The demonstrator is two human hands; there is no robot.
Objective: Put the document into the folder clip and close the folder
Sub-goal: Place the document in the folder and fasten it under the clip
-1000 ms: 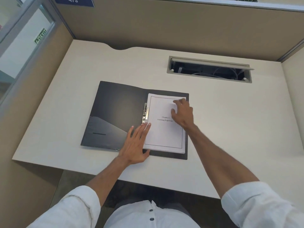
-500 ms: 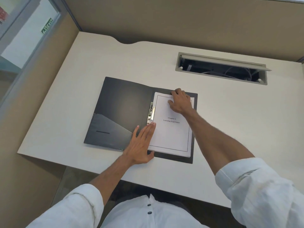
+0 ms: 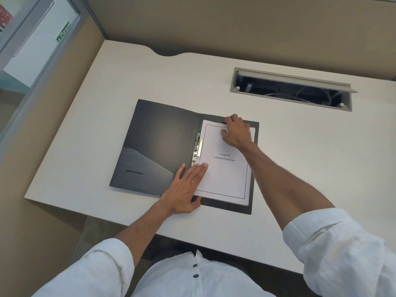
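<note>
**Document on the open folder, both hands on the page**

The document lay on the right half of the open folder, its long axis running near to far, title upright to the person, left edge beside the metal clip. The right hand, curled, had moved from mid-page to the far edge and gripped it there. The left hand stayed flat and open, pressing the near left corner. The folder was matte black; the desk pale and smooth.
</note>
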